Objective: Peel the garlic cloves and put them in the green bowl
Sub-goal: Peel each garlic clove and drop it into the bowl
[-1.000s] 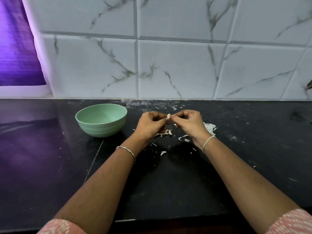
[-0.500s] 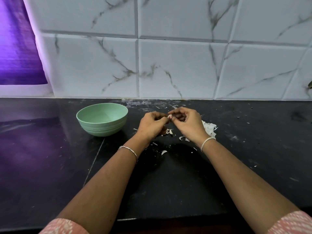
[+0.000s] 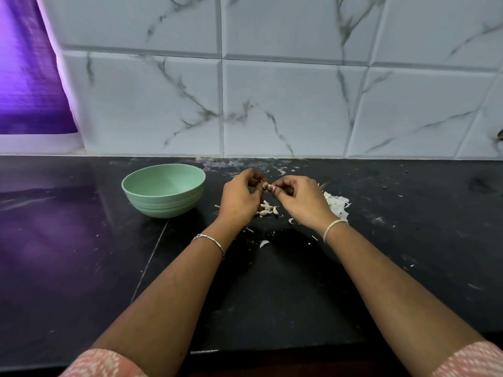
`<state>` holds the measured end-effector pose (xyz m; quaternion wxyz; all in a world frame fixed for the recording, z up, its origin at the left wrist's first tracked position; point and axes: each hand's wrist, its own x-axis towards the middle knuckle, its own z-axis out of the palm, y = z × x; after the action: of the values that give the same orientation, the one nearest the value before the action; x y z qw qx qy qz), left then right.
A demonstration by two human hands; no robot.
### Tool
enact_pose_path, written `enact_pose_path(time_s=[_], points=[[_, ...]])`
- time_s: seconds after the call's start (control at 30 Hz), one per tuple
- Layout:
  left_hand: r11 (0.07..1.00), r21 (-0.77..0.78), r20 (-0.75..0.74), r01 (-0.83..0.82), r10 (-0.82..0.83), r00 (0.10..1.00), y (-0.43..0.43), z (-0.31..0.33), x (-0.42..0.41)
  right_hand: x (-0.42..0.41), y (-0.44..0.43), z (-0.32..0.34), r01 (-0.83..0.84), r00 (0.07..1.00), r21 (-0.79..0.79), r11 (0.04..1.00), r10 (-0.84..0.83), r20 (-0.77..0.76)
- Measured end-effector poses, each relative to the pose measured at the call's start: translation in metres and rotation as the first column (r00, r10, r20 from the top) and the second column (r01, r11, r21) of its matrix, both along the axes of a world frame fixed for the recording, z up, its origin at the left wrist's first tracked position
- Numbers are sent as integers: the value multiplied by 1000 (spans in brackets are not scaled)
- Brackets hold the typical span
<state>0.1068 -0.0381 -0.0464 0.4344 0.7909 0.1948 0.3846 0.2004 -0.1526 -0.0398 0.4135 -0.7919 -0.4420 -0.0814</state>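
1. While a small garlic clove (image 3: 270, 187) is pinched between the fingertips of both hands, it is kept a little above the black counter (image 3: 272, 295), to the right of the green bowl (image 3: 166, 205) and not inside it.
2. The left hand (image 3: 239, 198) is closed on one end of the clove with curled fingers. The right hand (image 3: 302, 202) is curled in the same way on the other end, where the skin is probably being picked off.
3. Directly under the hands, some pale pieces (image 3: 268, 210) are seen on the counter. It cannot be told if these are cloves or only skin.
4. Beside the right wrist, a heap of peels (image 3: 337, 205) is spread on the counter.
5. The green bowl is placed upright to the left of the left hand, near it but not touching. No clove is seen in the visible part of its inside, and the near part of the bottom is hidden by the rim.
6. The task is judged to be at an early or middle stage. Some peeling is suggested by the heap, but no clove can be confirmed in the bowl. This clove must be finished and put into the bowl, and any other cloves after it.
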Motion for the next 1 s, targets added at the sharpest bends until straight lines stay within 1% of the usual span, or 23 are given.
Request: enact_pose_path(time_s=[0.1, 0.2, 0.4, 0.6, 0.67, 0.73, 0.8, 0.83, 0.9, 0.93, 1.0], points=[[999, 49, 4, -6, 6, 1000, -2, 1, -2, -5, -3, 3, 24, 998, -38, 999, -21, 66], [996, 87, -32, 12, -9, 999, -3, 2, -2, -7, -4, 5, 45, 994, -69, 997, -38, 107], [994, 103, -52, 29, -24, 998, -4, 4, -4, -5, -5, 5, 53, 990, -103, 993, -39, 133], [996, 81, -65, 40, -35, 997, -5, 6, -5, -5, -5, 5, 40, 992, -88, 995, -28, 127], [998, 27, -52, 57, -55, 997, -5, 7, -6, -5, -5, 4, 11, 998, -44, 999, -8, 66], [985, -116, 3, 130, -130, 991, -4, 7, -7, -3, -4, 4, -12, 999, 19, 1000, 12, -36], [941, -248, 78, 228, -216, 973, -3, 7, -9, -5, -5, 5, -40, 983, 73, 997, 52, -175], [925, -277, 104, 260, -241, 965, -3, 7, -10, -6, -6, 6, -65, 960, 113, 991, 92, -263], [921, -273, 116, 278, -256, 960, -2, 7, -9, -9, -8, 7, -116, 882, 203, 972, 195, -430], [928, -255, 109, 272, -252, 962, -1, 8, -9, -11, -10, 9, -136, 844, 228, 964, 233, -483], [938, -226, 92, 263, -248, 964, -1, 9, -9, -11, -12, 12, -161, 802, 231, 959, 264, -535]])
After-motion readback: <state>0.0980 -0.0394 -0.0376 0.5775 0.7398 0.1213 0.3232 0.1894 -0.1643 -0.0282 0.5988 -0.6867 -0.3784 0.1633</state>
